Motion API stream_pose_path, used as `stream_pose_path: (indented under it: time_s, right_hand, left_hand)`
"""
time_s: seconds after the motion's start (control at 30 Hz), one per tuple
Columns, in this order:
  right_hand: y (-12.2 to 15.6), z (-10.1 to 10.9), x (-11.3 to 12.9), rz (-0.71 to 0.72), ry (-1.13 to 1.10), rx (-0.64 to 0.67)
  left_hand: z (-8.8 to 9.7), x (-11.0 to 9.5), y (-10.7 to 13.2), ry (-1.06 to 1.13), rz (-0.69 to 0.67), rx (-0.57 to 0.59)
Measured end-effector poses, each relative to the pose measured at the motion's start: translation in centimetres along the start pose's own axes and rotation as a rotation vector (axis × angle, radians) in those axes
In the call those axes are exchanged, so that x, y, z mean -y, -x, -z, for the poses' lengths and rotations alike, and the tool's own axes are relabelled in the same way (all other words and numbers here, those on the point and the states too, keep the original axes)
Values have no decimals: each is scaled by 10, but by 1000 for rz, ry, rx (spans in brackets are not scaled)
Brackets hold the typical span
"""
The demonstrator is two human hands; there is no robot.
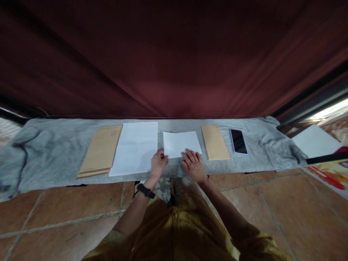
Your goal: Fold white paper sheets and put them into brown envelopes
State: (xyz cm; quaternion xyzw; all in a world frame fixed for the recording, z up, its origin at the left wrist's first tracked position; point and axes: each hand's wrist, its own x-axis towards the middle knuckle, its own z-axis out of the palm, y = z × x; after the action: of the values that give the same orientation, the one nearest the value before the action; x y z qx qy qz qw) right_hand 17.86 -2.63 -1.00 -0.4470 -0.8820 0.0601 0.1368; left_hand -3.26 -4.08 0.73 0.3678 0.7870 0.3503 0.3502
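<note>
A folded white sheet of paper (181, 143) lies on the grey cloth (54, 152) in front of me. My left hand (158, 163), with a black watch on its wrist, pinches the sheet's near left corner with curled fingers. My right hand (193, 163) lies flat on the sheet's near right edge with its fingers spread. A stack of white paper (136, 146) sits just left of my left hand.
A stack of brown envelopes (100, 150) lies at the left of the white stack. A single brown envelope (214, 142) and a dark phone (238, 141) lie to the right. A dark red curtain (174, 58) hangs behind. A white sheet (315, 141) rests at the far right.
</note>
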Motion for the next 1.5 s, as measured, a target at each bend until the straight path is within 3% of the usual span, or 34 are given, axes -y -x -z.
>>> stream_pose_path:
  time_s: [0.27,0.53,0.7,0.8,0.9,0.97,1.07,1.17,1.5]
  right_hand:
    - [35,8,9,65,11,6]
    - [43,0,23,66,29,48]
    - [40,2,27,90,14,56]
    - [40,3,27,97,13,53]
    - [40,3,29,95,12,54]
    - [40,3,30,84,12,57]
    - [40,3,30,79,6,79]
    - [41,5,27,95,-12,110]
    - [44,10,19,111,-19,116]
  left_hand:
    - [13,9,12,187,41,114]
    - [2,14,30,164,79,80]
    - [5,10,44,80,50,30]
    - [6,8,57,-130,-98,-86]
    - [0,11,75,-438,-369,-228]
    - [-10,16,88,-537,-545,-198]
    - [-26,23,101,-599,-711,-36]
    - [-35,28,105,-650,-717,29]
    - [-33,28,106,-758,-702,-8]
